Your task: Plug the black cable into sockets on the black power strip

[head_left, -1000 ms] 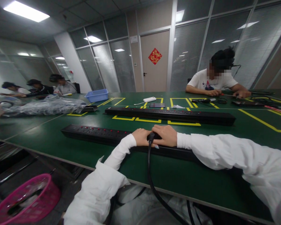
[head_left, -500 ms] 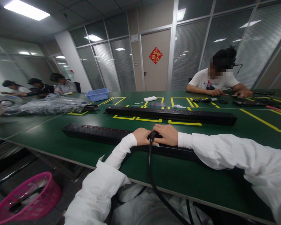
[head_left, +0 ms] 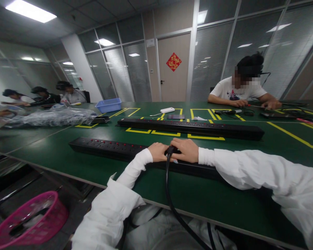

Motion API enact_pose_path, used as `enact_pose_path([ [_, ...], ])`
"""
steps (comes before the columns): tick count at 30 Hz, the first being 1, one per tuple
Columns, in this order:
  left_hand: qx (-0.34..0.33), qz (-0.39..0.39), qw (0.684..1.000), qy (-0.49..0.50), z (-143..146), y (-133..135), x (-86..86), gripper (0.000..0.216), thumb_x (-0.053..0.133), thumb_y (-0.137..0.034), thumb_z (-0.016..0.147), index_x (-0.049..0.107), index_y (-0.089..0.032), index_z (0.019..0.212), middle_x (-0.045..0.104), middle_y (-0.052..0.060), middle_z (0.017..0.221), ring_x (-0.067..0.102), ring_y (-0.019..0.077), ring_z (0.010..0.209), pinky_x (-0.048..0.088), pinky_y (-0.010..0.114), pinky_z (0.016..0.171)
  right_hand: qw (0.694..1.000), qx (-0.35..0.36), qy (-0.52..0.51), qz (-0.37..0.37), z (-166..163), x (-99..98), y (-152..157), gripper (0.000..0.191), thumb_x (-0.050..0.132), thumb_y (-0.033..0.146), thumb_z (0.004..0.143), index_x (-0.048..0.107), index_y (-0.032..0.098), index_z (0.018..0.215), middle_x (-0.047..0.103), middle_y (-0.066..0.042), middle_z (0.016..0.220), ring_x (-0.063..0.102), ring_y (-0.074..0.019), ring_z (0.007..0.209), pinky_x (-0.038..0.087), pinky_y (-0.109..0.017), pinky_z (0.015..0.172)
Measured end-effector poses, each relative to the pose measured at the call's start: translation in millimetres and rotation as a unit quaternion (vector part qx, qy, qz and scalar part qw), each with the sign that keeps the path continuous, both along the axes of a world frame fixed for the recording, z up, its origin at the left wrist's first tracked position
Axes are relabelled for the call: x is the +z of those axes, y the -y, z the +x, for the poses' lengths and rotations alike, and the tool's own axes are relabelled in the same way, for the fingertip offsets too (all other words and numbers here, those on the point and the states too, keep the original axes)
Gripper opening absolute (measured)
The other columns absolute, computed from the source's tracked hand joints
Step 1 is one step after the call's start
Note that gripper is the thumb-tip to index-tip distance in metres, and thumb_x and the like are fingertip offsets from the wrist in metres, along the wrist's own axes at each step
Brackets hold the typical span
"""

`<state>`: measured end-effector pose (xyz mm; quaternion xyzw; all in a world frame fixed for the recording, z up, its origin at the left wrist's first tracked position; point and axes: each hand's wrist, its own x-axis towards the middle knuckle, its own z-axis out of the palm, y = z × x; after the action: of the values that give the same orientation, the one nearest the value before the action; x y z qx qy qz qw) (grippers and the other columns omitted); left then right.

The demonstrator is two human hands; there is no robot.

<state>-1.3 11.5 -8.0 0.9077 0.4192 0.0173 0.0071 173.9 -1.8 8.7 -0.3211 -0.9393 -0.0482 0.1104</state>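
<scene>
A long black power strip (head_left: pixel 106 147) with red switches lies along the near part of the green table (head_left: pixel 54 152). My left hand (head_left: pixel 159 152) and my right hand (head_left: pixel 186 150) meet over its middle, fingers curled around a black plug (head_left: pixel 170 150). From the plug a thick black cable (head_left: pixel 168 189) runs toward me and drops over the table edge. Both arms wear white sleeves.
A second black power strip (head_left: pixel 193 127) lies farther back by yellow tape marks. A blue bin (head_left: pixel 109 105), a white device (head_left: pixel 167 110) and a plastic-wrapped bundle (head_left: pixel 52 117) sit beyond. A person (head_left: pixel 243 90) works opposite; others sit far left. A pink basket (head_left: pixel 28 218) stands on the floor.
Hardly anything has changed; both hands stay on the plug at the strip, and the view has shifted only slightly.
</scene>
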Motion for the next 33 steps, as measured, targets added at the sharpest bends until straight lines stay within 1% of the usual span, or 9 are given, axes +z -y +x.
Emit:
enact_pose_path([
  [4,0.001,0.001,1.000,0.005,-0.1,-0.5,-0.4,0.052,0.048,-0.066,0.059,0.054,-0.020,0.083,0.062,0.004,0.076,0.059,0.0257,0.076,0.040,0.028,0.062,1.000,0.001,-0.006,-0.003,-0.1,1.1,1.3,0.036,0.035,0.048,0.080,0.048,0.016,0.091,0.051,-0.007,0.090,0.050,-0.0167,0.075,0.027,-0.023,0.057],
  [8,-0.004,0.002,1.000,0.006,0.1,-0.9,-1.0,0.051,0.048,-0.066,0.059,0.054,-0.020,0.079,0.062,0.004,0.072,0.059,0.0259,0.073,0.040,0.028,0.061,1.000,0.005,-0.012,-0.001,-0.4,0.8,1.5,0.036,0.036,0.048,0.079,0.047,0.015,0.090,0.052,-0.007,0.089,0.050,-0.0158,0.073,0.027,-0.023,0.056],
  [13,0.003,0.006,1.000,0.005,0.1,-1.3,-1.2,0.050,0.050,-0.065,0.058,0.054,-0.020,0.078,0.062,0.004,0.073,0.059,0.0261,0.074,0.040,0.028,0.062,1.000,0.004,-0.011,-0.003,-0.3,1.5,1.8,0.037,0.036,0.048,0.079,0.048,0.015,0.090,0.052,-0.007,0.088,0.050,-0.0156,0.072,0.027,-0.023,0.055],
  [19,-0.005,0.008,1.000,0.001,-0.3,-1.2,-1.6,0.049,0.048,-0.065,0.060,0.054,-0.020,0.078,0.062,0.005,0.072,0.059,0.0264,0.073,0.040,0.028,0.061,1.000,0.005,-0.012,-0.005,-0.3,1.7,2.3,0.037,0.036,0.048,0.079,0.047,0.015,0.091,0.052,-0.007,0.089,0.050,-0.0162,0.073,0.027,-0.023,0.056],
  [25,0.002,0.000,1.000,0.001,0.3,-0.4,-0.7,0.049,0.049,-0.064,0.059,0.054,-0.020,0.080,0.062,0.004,0.073,0.059,0.0263,0.075,0.040,0.028,0.062,1.000,0.006,-0.010,-0.003,-0.1,0.7,1.5,0.037,0.036,0.048,0.079,0.047,0.015,0.092,0.052,-0.007,0.090,0.050,-0.0160,0.074,0.028,-0.023,0.057],
  [33,0.002,0.012,1.000,-0.012,0.2,0.0,-0.4,0.049,0.045,-0.065,0.062,0.054,-0.019,0.079,0.062,0.005,0.075,0.059,0.0257,0.074,0.040,0.028,0.061,1.000,0.010,-0.016,-0.003,0.1,-0.1,0.0,0.037,0.035,0.049,0.080,0.047,0.015,0.090,0.052,-0.007,0.089,0.050,-0.0158,0.073,0.028,-0.023,0.057],
])
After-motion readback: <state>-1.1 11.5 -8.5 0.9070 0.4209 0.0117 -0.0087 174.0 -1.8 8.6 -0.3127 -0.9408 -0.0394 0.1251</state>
